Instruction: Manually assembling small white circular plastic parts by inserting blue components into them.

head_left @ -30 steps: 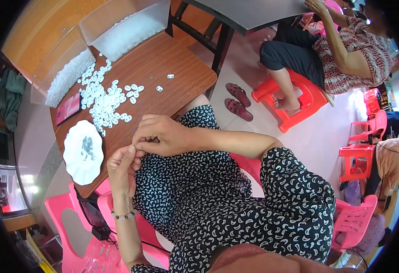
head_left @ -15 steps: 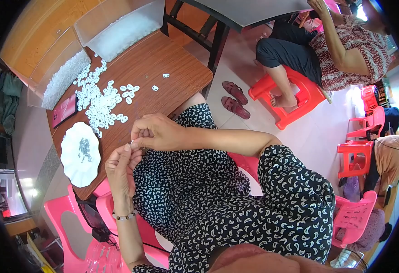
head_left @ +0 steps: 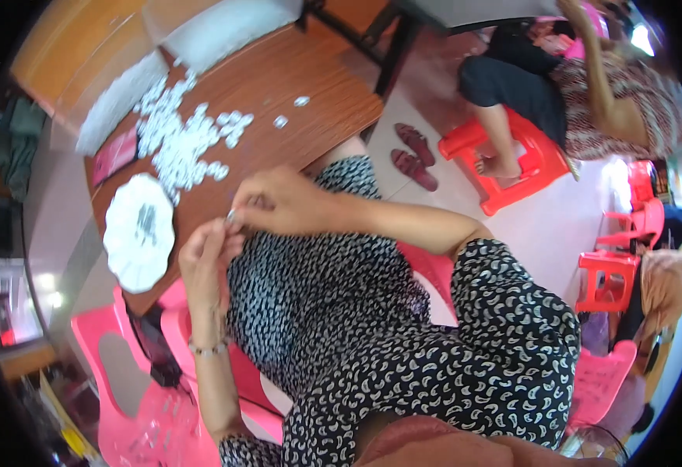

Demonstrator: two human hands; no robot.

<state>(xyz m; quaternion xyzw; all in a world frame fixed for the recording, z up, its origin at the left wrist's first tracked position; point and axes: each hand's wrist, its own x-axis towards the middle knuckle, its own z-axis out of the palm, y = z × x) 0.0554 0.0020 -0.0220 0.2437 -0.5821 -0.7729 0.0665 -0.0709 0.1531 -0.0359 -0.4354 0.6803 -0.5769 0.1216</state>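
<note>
My left hand (head_left: 207,253) and my right hand (head_left: 279,204) meet fingertip to fingertip over the table's near edge. Pinched between them is a small white plastic piece (head_left: 230,216), mostly covered by the fingers and blurred. To the left of my hands lies a scalloped white plate (head_left: 127,253) with small dark grey bits (head_left: 145,226) in its middle. Beyond my hands, a loose pile of small white two-holed plastic pieces (head_left: 181,148) spreads over the brown wooden table (head_left: 318,74). Two single pieces lie apart, to the right of the pile.
Two clear bins (head_left: 127,93) of white pieces stand at the table's back. A pink flat box (head_left: 115,156) lies beside the plate. Pink chairs (head_left: 107,373) are at my left. On the right, a person sits on a red stool (head_left: 539,163), near dark red slippers (head_left: 413,156).
The view has shifted and blurred slightly, so the table and plate appear higher. Both hands remain together, pinching the small white piece.
</note>
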